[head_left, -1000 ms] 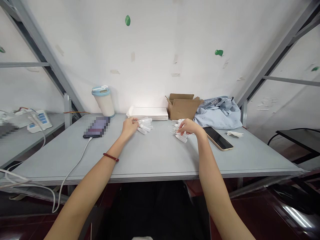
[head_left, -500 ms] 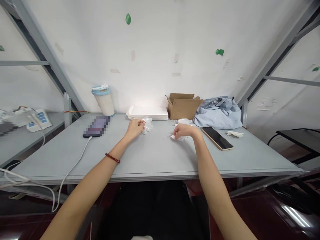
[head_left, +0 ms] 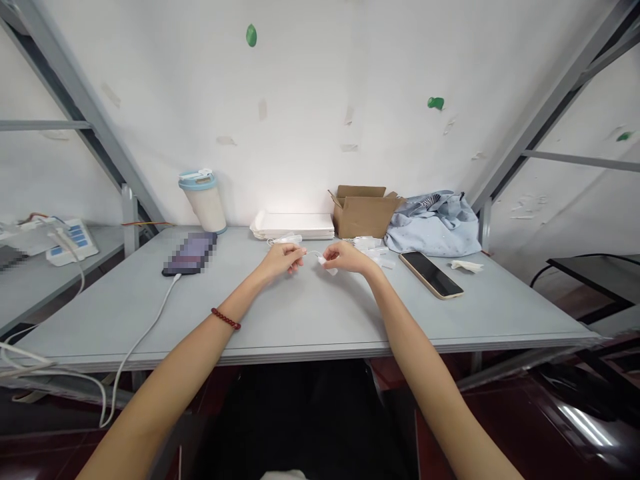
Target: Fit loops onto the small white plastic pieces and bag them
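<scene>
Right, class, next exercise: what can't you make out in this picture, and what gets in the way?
All in the head view:
- White string: too thin to tell whether the left hand pinches its end.
- Small plastic piece: partly covered by the right hand.
- Cardboard box: contents hidden by its front wall.
- Left phone's screen: blurred into blocks.
- Black shelf: cut off by the right edge.

White piece (head_left: 330,269) in right fingers (head_left: 329,253).
</scene>
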A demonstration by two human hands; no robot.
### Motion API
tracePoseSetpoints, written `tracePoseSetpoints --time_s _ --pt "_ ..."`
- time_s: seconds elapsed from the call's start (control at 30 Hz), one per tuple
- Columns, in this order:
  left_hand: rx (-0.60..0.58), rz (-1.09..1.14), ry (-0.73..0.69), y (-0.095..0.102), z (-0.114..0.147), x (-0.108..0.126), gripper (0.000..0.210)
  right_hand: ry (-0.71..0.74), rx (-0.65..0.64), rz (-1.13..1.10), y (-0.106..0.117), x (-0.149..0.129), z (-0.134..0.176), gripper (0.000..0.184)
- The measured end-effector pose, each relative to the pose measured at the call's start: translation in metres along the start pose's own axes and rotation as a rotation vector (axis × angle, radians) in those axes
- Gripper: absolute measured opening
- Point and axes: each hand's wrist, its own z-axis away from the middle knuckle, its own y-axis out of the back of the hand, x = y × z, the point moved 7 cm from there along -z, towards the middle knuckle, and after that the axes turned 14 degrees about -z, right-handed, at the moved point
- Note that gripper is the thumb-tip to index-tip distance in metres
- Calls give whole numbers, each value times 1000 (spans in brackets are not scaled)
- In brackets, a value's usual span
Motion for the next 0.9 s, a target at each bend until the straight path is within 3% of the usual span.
tracePoseSetpoints --time_s 0.27,0.9 --pt "-47 23 67 -3 3 -1 24 1 -13 26 -7 5 -4 13" --pt "-81 159 110 -6 4 -5 32 59 -25 -13 -23 -3 -5 16"
